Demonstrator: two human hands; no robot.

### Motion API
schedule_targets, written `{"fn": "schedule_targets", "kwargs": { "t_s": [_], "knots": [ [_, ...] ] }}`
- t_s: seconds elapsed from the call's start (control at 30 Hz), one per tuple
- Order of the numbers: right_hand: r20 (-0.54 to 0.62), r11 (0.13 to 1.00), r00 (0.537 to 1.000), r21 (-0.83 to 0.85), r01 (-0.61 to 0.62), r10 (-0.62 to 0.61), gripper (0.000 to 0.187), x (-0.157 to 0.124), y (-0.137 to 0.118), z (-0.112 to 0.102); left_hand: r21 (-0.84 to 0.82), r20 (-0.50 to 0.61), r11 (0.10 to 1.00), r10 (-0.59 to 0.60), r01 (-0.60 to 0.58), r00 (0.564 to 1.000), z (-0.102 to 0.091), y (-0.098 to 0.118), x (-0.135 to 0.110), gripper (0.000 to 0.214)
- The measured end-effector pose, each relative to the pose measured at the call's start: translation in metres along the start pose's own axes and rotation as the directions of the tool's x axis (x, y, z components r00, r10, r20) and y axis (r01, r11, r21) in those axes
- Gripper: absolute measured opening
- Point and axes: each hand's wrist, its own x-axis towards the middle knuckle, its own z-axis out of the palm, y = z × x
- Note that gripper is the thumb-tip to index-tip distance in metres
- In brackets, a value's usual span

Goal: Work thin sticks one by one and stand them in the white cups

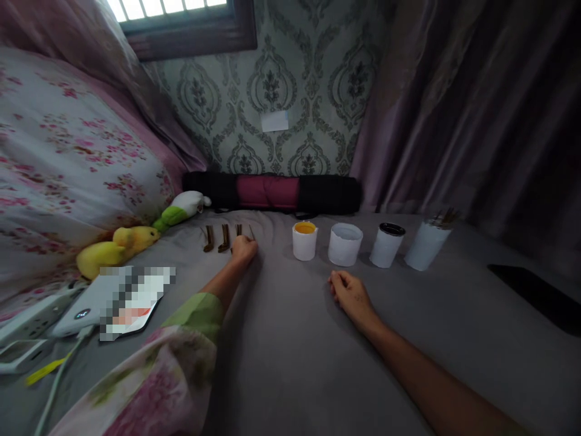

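My left hand [244, 249] is closed low over the grey sheet, with a thin brown stick [252, 232] jutting up from its fingers; its lower end is hidden. Just left of it, two brown L-shaped pieces [209, 239] lie in a row, and a third [238, 230] is partly covered by the hand. My right hand [349, 292] rests on the sheet with curled fingers, and nothing shows in them. Beyond it stand a white cup of yellow contents [304, 244], a wider white tub [345, 247] and a white cup with a dark rim [387, 248].
A white holder [424, 247] with several thin sticks stands at right, near a flat black object [538, 297]. At left lie plush toys [120, 247], a white power bank [93, 306], a power strip [39, 318] and a cable. A black and maroon roll [269, 192] lies along the wall.
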Motion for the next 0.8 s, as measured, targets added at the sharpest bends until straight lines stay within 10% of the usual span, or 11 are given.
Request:
{"fn": "schedule_targets", "kwargs": {
  "t_s": [0.33,0.8],
  "knots": [
    [-0.005,1.000,1.000,-0.005,0.008,-0.008,0.035,0.001,0.002,0.001,-0.724,0.083,0.648,-0.258,0.236,0.963,0.015,0.016,-0.021,0.014],
    [-0.004,1.000,1.000,0.006,0.002,-0.002,0.035,-0.002,-0.002,0.000,-0.905,0.283,0.286,-0.149,0.315,0.947,0.031,0.021,-0.062,0.014]
  ]
}}
